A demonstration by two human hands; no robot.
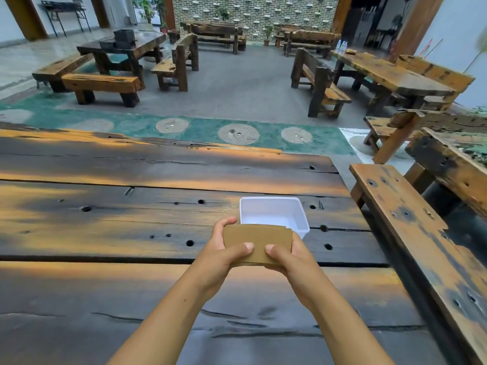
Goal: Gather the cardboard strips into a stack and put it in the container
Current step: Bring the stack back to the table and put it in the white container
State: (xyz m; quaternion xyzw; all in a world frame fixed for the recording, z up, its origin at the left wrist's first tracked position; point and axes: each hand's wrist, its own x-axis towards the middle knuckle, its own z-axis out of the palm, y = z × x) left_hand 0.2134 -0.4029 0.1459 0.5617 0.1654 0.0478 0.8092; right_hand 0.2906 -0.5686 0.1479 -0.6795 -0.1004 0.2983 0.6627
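Observation:
A stack of brown cardboard strips (257, 239) is held above the wooden table, just in front of a white plastic container (274, 206). My left hand (224, 252) grips the stack's left end, thumb on top. My right hand (286, 258) holds the right end, thumb on top too. The stack's far edge overlaps the container's near rim in the view. The container looks empty inside; its near wall is partly hidden by the stack.
The dark, weathered wooden table (131, 219) has holes and cracks across its planks. A wooden bench (411, 219) runs along the right side. More tables and benches stand on the floor beyond.

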